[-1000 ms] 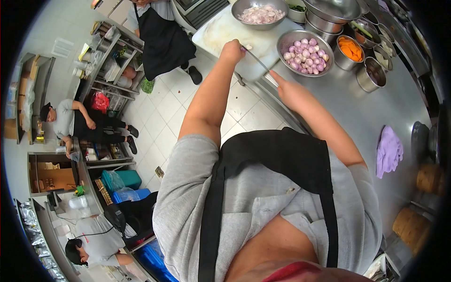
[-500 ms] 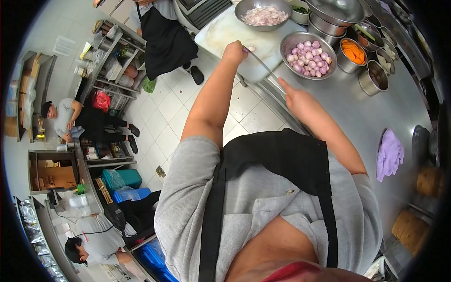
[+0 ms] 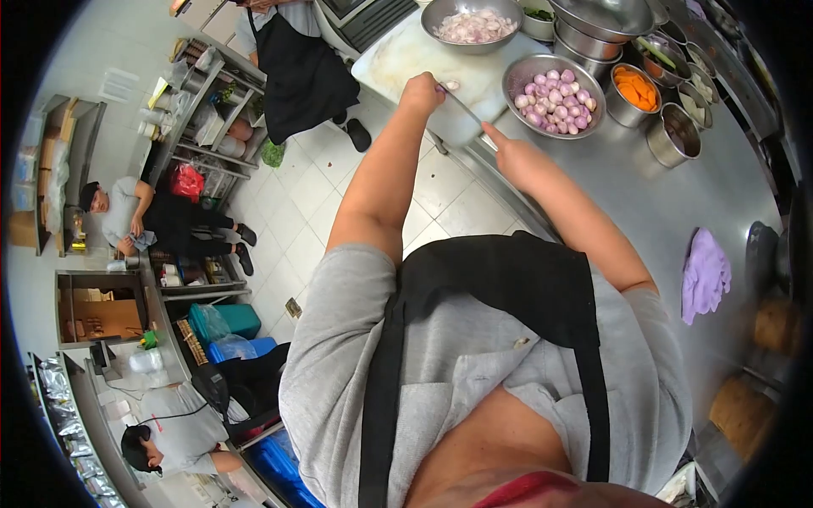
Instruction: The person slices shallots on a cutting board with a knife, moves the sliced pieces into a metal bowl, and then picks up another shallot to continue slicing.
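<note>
My right hand (image 3: 518, 161) is closed around the handle of a knife (image 3: 461, 110), its index finger stretched along the top. The blade slants up and left over the edge of a white cutting board (image 3: 398, 63), its tip near my left hand. My left hand (image 3: 421, 93) is closed at the board, with a bit of purple shallot showing at its fingertips. Beside them on the board lies a small pale shallot piece (image 3: 453, 85). A steel bowl (image 3: 506, 80) of whole peeled shallots (image 3: 555, 102) stands right of the board. Another bowl (image 3: 432, 30) holds sliced shallots (image 3: 476, 25).
Steel pots with orange carrot pieces (image 3: 635, 89) and other ingredients stand at the upper right, near a large metal bowl (image 3: 605, 17). A purple cloth or glove (image 3: 705, 275) lies on the steel counter (image 3: 644, 220). Several people and a shelf rack (image 3: 199, 118) are at left.
My right hand has moved up and left with the knife, bringing it closer to my left hand. My left hand stays nearly in place. The view has shifted slightly.
</note>
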The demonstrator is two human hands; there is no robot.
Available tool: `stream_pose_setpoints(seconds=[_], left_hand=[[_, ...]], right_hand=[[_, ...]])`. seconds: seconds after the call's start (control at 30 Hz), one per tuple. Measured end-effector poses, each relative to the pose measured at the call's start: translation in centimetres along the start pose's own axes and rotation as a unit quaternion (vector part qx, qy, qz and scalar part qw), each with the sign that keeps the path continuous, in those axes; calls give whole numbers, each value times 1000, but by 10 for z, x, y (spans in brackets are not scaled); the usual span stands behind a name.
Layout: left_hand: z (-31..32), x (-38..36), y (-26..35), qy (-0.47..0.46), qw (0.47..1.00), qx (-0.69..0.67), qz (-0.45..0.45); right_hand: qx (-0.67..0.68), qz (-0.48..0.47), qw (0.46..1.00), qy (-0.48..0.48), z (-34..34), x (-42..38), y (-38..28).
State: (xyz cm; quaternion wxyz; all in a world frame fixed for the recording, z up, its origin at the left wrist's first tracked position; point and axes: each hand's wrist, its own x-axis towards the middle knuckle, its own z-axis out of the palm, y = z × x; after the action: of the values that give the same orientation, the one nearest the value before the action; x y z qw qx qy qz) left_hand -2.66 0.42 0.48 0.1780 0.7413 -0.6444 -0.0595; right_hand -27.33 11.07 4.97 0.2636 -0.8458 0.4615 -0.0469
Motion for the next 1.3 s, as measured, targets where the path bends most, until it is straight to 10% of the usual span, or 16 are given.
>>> stream_pose_setpoints(seconds=[1.3], left_hand=[[-12,3,5,-45,999,-24,5]], right_hand=[[52,-17,998,27,-18,-54,-5]])
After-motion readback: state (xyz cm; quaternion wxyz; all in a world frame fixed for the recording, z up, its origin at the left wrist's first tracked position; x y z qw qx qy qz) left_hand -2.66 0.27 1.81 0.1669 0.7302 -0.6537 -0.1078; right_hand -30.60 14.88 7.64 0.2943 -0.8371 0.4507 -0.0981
